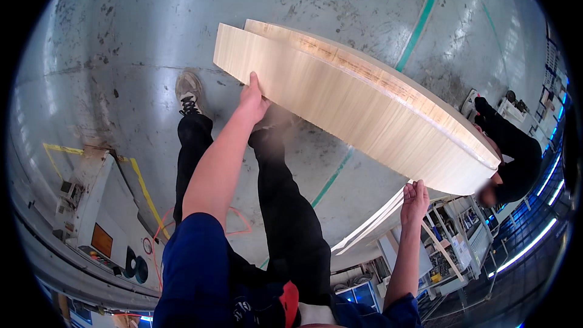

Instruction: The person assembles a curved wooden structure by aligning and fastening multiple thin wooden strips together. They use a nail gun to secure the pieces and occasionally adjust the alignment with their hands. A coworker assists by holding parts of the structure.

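Observation:
A long, pale wooden panel (340, 97) is held up slantwise in front of me, from upper left to lower right. Behind its far edge shows a second layer of wood (364, 67) with a rougher, browner strip. My left hand (253, 102) grips the near edge toward the left end, thumb on the face and the other fingers hidden beneath. At the near edge toward the right end, my right hand (415, 201) pinches the wood with bent fingers. The panel hides part of the floor and part of another person.
Another person in black (516, 152) is close to the panel's right end. Thin wooden strips (373, 222) extend below it, near a metal rack (464, 237). A machine with an orange screen (102, 240) stands lower left. Green lines (419, 27) mark the grey floor.

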Motion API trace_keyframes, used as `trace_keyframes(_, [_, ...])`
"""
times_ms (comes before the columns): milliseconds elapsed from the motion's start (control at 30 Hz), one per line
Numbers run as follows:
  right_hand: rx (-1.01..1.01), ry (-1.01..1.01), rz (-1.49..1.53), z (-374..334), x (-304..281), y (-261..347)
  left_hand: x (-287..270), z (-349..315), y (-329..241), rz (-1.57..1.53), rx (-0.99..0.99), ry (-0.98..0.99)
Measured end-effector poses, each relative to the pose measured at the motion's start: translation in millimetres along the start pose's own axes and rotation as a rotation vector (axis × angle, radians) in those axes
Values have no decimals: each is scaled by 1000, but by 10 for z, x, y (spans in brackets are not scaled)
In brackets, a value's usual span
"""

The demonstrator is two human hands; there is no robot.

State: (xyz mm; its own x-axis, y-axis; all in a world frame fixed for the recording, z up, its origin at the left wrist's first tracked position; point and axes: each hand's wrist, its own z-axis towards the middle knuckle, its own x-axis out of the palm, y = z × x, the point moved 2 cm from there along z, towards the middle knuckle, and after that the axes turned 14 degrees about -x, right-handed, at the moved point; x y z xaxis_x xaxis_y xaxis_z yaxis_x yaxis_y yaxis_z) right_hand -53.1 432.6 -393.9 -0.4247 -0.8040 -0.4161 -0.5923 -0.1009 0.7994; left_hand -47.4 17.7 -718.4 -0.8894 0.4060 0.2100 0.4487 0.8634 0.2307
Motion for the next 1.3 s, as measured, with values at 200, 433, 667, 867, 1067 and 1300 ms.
trace_keyframes(200, [-32,-75,-51,-27,63,-45,-113,-87,-83,113,-75,19])
trace_keyframes(433, [-66,-151,-40,-109,166,-41,-62,-136,-106,152,-35,28])
trace_keyframes(667, [-126,-212,-29,-40,267,-118,-25,-141,-189,368,-53,-17])
trace_keyframes(867, [-141,-376,132,-159,523,-163,-38,-498,-287,710,1,-185])
trace_keyframes(1067, [-299,-205,-14,-917,661,-453,132,-1531,-14,1390,147,-306])
trace_keyframes(1300, [376,-322,389,-3023,757,-2071,1430,-2326,1432,2493,826,285])
